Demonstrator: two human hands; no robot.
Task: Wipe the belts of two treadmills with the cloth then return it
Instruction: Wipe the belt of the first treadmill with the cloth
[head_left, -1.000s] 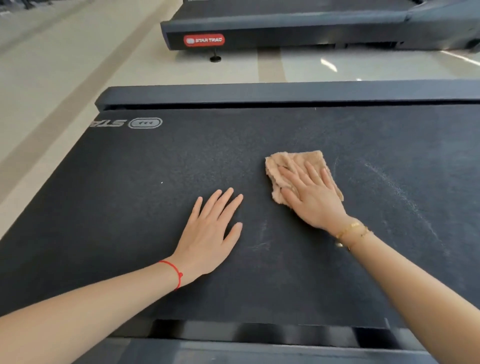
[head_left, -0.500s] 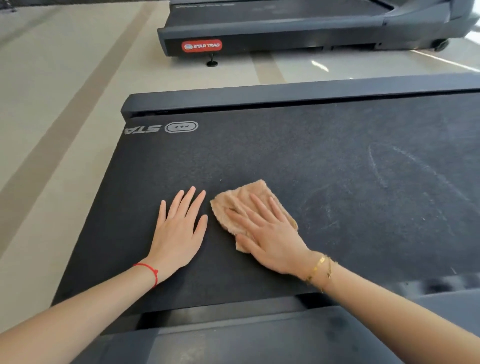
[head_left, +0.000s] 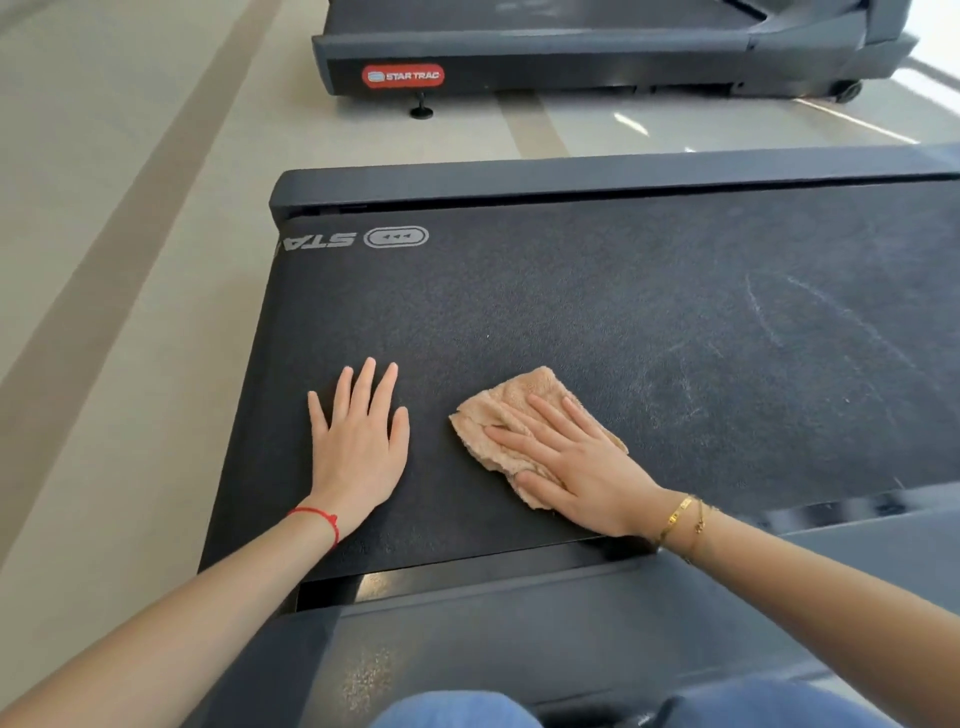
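Pale floor (head_left: 130, 260) surrounds the dusty black belt (head_left: 597, 322); a second treadmill (head_left: 571, 57) stands beyond. My left hand (head_left: 358, 441) lies flat, my right hand (head_left: 576, 467) presses the cloth (head_left: 514, 410) with straight fingers.

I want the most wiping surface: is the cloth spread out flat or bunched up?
Bunched. The cloth lies as a crumpled wad with visible folds under the flat right hand on the belt.

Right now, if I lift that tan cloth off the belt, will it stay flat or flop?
The cloth would likely flop: it lies crumpled and folded under the right hand. Its fuzzy terry surface suggests it is light and grips the belt rather than sliding.
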